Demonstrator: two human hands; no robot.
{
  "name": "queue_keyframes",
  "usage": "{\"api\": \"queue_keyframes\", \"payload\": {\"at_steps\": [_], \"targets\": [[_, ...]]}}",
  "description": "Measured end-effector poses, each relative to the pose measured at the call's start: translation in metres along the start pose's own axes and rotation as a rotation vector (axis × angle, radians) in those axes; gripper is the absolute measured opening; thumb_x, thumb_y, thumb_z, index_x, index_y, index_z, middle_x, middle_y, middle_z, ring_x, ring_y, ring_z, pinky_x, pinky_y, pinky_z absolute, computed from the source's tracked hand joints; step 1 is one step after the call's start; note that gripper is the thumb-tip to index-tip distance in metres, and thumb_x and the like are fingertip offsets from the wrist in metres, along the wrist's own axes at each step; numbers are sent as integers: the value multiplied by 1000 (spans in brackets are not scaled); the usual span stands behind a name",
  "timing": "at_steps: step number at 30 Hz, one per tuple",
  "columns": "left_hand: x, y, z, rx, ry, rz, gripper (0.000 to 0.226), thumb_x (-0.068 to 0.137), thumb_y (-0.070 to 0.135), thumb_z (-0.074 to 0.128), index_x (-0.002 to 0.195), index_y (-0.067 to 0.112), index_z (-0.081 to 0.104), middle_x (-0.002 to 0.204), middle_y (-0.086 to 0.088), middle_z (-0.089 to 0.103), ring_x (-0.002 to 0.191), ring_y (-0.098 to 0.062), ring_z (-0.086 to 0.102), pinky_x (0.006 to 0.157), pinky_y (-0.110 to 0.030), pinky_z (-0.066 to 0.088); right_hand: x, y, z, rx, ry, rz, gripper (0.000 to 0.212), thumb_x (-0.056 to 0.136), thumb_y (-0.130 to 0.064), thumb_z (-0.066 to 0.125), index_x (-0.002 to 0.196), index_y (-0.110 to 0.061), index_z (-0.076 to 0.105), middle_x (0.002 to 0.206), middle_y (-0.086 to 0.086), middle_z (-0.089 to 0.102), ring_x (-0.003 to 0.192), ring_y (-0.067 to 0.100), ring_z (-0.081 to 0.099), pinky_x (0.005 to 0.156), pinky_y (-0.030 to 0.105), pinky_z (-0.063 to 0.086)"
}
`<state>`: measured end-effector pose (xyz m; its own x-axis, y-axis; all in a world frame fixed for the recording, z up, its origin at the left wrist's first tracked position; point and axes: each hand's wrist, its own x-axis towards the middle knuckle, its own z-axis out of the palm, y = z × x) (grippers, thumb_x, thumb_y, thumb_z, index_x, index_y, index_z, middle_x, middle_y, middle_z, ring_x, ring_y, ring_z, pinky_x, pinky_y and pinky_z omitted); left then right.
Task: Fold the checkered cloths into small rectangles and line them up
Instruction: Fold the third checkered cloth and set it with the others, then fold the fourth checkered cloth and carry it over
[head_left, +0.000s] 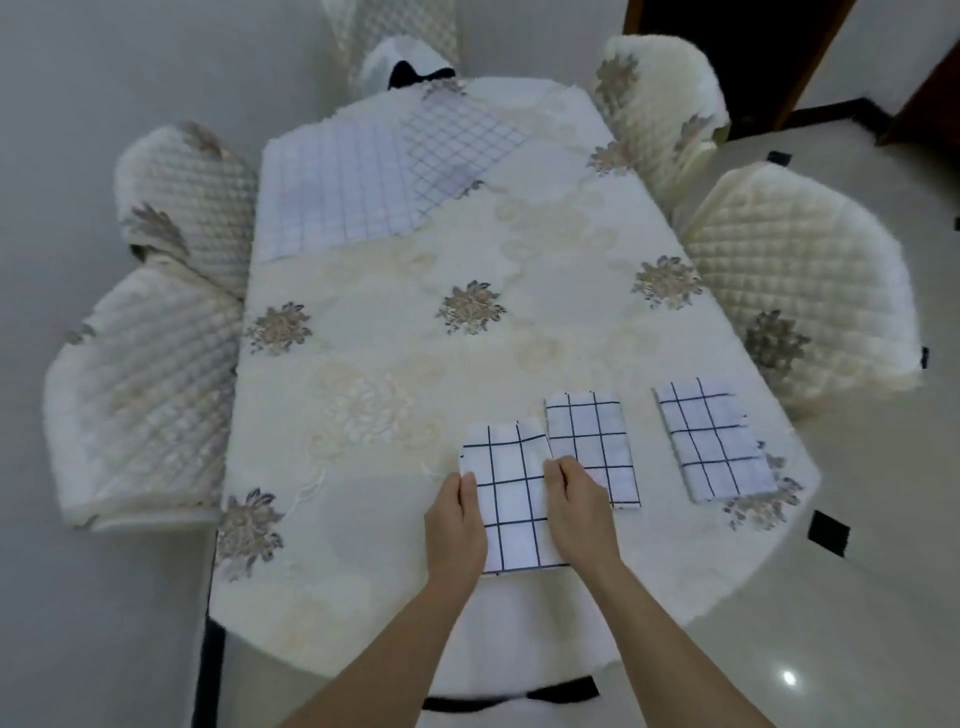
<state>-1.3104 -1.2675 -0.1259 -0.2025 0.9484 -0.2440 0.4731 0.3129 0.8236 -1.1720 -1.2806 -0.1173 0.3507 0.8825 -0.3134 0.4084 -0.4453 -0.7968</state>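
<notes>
left hand (457, 522): fingers together, nearly straight, laid on left edge of near cloth (511, 501); nothing gripped that I can see.
right hand (579, 501): fingers lightly bent, resting on the same cloth's right edge; it also covers the middle cloth's lower left corner.
near cloth: folded rectangle, flat by the table's (395, 519) front edge, between both hands.
middle cloth (592, 441): folded, just beside near cloth, set a bit further back.
right cloth (714, 439): folded, apart from middle one, slightly tilted.
flat cloths (332, 192): two unfolded, overlapping, at far left corner.
chairs (789, 270): quilted covers, round the table.
</notes>
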Motion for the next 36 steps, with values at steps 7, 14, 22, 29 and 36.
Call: {"api": "queue_keyframes", "payload": {"at_steps": [7,14,22,29,36], "targets": [[13,-14,3,-5,178,-114,32,104,32,45,79,12,44,62,-3,50,55,-13,42,56,-34,36,39,0,16,-143,-190,-84,35,104,-37,42,75,-18,44,63,-3,51,58,13,45,56,33,37],[50,-30,3,58,188,-168,21,102,26,51,87,12,52,71,6,55,66,-14,51,61,-29,33,78,-4,35,-285,-250,-79,21,99,-36,48,87,-21,56,75,-3,61,71,18,58,65,37,49],[64,-42,4,201,100,-206,20,100,25,55,85,13,58,79,-1,63,74,-17,56,62,-25,33,92,2,46,-456,-236,-42,16,99,-36,50,94,-24,58,86,-3,66,80,20,62,72,35,54],[71,-40,-4,154,78,-193,18,98,25,60,84,14,60,74,7,61,70,-12,56,65,-25,39,89,8,51,-413,-136,-47,13,97,-34,55,90,-24,60,82,-6,65,74,16,60,67,35,54],[63,-46,-21,98,36,-181,18,99,19,54,112,12,63,102,1,65,94,-15,60,81,-23,41,74,6,50,-425,-143,-92,10,95,-26,53,94,-20,61,88,-3,63,79,16,60,70,37,54]]}}
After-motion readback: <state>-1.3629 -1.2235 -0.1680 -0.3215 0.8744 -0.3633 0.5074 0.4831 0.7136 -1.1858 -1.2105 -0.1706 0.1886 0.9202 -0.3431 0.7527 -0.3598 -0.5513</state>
